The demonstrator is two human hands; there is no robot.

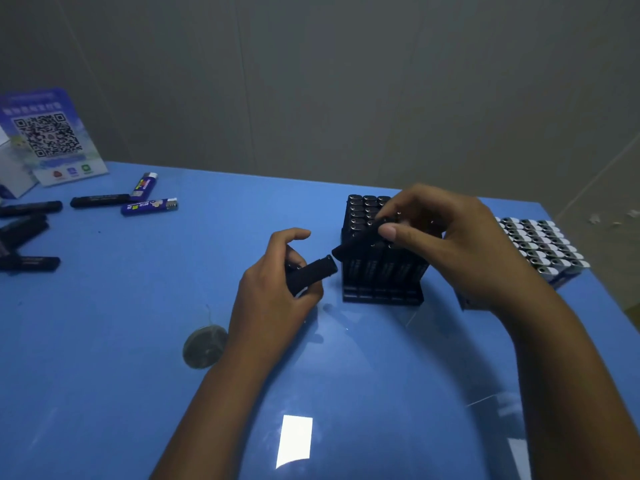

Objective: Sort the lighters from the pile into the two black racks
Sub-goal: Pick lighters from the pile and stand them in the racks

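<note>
— Right hand (446, 237)? Pinching a black lighter (360, 239) by its top, tilted over the black rack (381, 271) toward the desk's (138, 341) far right edge.
— Left hand (273, 292)? Curled round another black lighter (311, 273), just left of the rack.
— Second rack (543, 251)? Farther right, at the right edge, packed with silver-capped lighters.
— Pile (31, 233)? Loose black lighters near the left edge, two blue ones (149, 197) beside.

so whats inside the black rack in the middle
The black rack holds black lighters standing upright in rows, tops up. The right hand pinches one more black lighter over it and covers the rack's far right part, so whether slots there are filled cannot be seen.
</note>
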